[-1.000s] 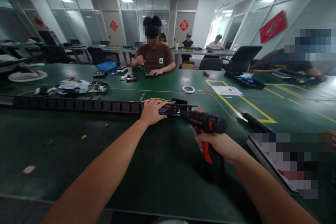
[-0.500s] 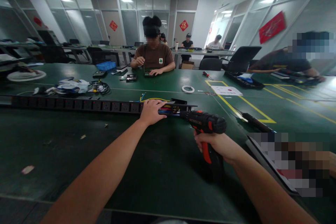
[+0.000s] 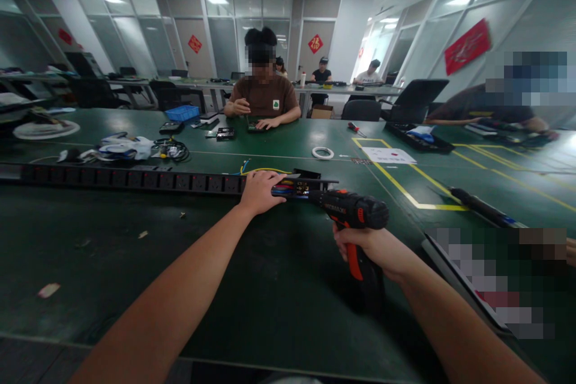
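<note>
A long black power strip (image 3: 148, 180) with a row of sockets lies across the table. My left hand (image 3: 261, 192) is closed over its right part, thumb along the front edge. Just past the thumb the casing is open, showing coloured wires and a small board (image 3: 302, 188). My right hand (image 3: 364, 244) grips a black and orange power drill (image 3: 355, 209) by its handle, pointed left. The drill's nose reaches the open end of the strip; its bit tip is too small to make out. Yellow wires (image 3: 261, 170) stick up behind the strip.
Behind the strip lie a cable bundle (image 3: 168, 149), a white ring (image 3: 323, 153) and a paper sheet (image 3: 389, 155). A black pen-like tool (image 3: 481, 206) is at right, near a partly pixelated board. Co-workers sit across (image 3: 263, 96) and at the right (image 3: 486, 105).
The black pen-like tool at the right has shifted to the right, away from my drill. My two hands, the drill and the power strip look nearly unchanged.
</note>
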{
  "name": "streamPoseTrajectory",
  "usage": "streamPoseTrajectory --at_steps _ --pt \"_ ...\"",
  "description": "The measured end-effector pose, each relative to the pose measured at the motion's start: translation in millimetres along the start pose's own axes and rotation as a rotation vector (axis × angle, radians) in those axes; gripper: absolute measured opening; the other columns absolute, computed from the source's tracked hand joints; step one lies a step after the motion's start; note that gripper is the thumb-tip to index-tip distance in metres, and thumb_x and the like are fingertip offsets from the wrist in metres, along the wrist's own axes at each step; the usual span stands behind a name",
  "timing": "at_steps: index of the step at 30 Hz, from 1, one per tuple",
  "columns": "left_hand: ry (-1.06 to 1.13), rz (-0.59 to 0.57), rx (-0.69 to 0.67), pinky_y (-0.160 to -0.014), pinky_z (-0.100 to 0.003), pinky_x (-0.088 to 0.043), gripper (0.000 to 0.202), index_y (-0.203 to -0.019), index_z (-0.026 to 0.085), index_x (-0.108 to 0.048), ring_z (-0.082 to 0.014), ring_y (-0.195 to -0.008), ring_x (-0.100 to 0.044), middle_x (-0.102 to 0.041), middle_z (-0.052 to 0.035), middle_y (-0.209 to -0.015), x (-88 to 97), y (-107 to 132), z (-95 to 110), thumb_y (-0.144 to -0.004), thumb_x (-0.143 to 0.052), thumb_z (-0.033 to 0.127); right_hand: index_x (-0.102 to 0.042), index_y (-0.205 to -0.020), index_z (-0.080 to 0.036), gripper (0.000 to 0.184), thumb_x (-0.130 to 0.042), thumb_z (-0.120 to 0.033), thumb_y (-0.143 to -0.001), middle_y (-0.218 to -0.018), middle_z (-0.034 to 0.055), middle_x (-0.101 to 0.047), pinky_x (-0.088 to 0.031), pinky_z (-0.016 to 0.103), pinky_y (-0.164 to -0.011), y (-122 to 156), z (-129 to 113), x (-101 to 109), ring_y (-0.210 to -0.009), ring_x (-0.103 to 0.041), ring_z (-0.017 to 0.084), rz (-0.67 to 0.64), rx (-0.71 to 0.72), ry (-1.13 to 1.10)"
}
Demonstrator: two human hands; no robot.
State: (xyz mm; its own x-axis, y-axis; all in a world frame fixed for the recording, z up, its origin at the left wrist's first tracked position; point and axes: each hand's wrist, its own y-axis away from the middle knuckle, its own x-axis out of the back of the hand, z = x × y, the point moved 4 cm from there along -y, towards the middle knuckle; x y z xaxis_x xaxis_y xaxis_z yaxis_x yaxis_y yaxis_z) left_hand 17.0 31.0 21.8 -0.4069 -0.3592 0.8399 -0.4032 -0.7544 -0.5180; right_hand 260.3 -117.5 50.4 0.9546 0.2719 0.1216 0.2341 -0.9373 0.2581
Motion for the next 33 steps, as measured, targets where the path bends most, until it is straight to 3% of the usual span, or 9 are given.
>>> streamPoseTrajectory --at_steps 23,33 --pt "0.003 -0.009 0.002 -0.108 -0.051 -0.029 0.068 -0.138 0.034 -0.060 -0.0322 -0.127 -0.052 -0.063 -0.0044 -0.134 0.3 0.5 0.5 -0.076 -0.079 0.054 -0.062 -0.069 -0.020 0.009 -0.067 -0.027 -0.068 -0.057 -0.0009 -0.059 -0.047 0.029 -0.057 2.9 -7.8 -4.3 -0.054 -0.055 0.016 0.004 0.002 0.024" --pt "0.006 -0.012 0.004 -0.107 -0.050 -0.029 0.067 -0.137 0.034 -0.060 -0.0320 -0.126 -0.053 -0.064 -0.0045 -0.132 2.4 0.5 1.7 -0.076 -0.079 0.054 -0.067 -0.082 -0.018 0.019 -0.070 -0.027 -0.065 -0.055 -0.0023 -0.060 -0.048 0.029 -0.056 3.3 -6.0 -4.2 -0.053 -0.057 0.017 0.052 -0.025 -0.015"
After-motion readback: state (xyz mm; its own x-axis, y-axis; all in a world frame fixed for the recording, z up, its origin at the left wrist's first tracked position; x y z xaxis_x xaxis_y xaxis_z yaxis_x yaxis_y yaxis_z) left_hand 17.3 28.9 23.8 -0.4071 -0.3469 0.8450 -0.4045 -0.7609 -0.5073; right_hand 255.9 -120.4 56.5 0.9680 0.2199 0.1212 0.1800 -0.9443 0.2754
